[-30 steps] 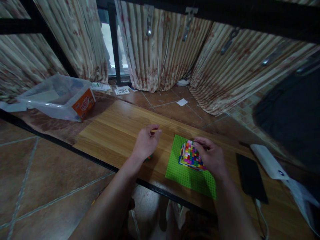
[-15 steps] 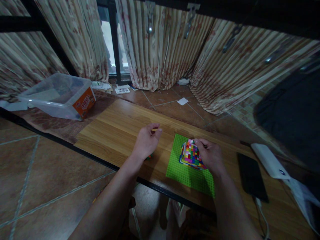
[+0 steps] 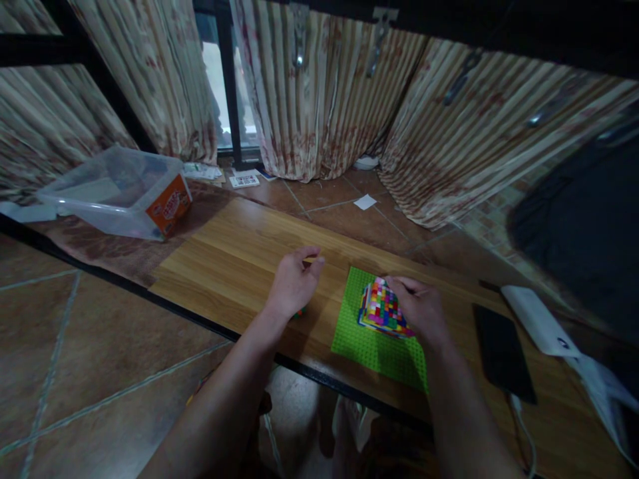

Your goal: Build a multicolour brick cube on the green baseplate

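Note:
A block of many-coloured toy bricks (image 3: 382, 307) stands on a bright green baseplate (image 3: 350, 342). At its far right side is my right hand (image 3: 418, 306), thumb and fingers pinched together by the top edge. Whatever is between those fingertips is hidden. To the left of the baseplate my left hand (image 3: 294, 283) is held over the wood, with a gap between thumb and forefinger and nothing visible in it. Partly covered by the left wrist are a few small green and red pieces (image 3: 300, 313), probably loose bricks.
A clear plastic tub (image 3: 114, 193) with an orange label stands at the left end of the wooden table (image 3: 224, 246). On the right lie a black phone (image 3: 503, 349) with a white cable and a white oblong device (image 3: 539, 322). Striped curtains (image 3: 329, 100) hang behind.
My right fingertips have shifted very slightly left over the top of the brick block. My left hand has barely moved.

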Demonstrator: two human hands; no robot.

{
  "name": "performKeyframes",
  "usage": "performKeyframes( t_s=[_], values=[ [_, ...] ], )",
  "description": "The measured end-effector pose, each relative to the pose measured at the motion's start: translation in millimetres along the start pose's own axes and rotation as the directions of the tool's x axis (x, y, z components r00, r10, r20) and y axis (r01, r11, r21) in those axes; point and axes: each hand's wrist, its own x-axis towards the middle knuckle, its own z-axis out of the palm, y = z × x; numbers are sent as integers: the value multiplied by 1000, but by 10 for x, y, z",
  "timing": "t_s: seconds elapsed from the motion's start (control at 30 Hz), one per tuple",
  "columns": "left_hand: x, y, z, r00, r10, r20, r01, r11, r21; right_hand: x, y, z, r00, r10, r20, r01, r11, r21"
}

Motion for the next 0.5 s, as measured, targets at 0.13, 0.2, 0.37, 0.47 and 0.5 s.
performKeyframes(
  t_s=[0.13, 0.2, 0.37, 0.47, 0.5],
  values=[
    [4, 11, -13, 1000, -5, -8, 5, 1000, -6, -17, -21, -6, 1000, -24, -6, 25, 999, 20],
    [2, 32, -28, 1000, -6, -15, 6, 1000, 11, -28, -56, -34, 994, -56, -95, 59, 998, 30],
    [-5, 67, -58, 1000, -7, -23, 8, 999, 38, -132, -242, -68, 880, -206, -428, 228, 974, 0],
    [8, 49, -70, 999, 2, -36, 0, 999, 43, -299, -412, 50, 855, -292, -428, 327, 945, 8],
    [14, 38, -73, 999, 9, -41, -7, 999, 43, -366, -467, 115, 865, -327, -381, 359, 933, 13]
  ],
)
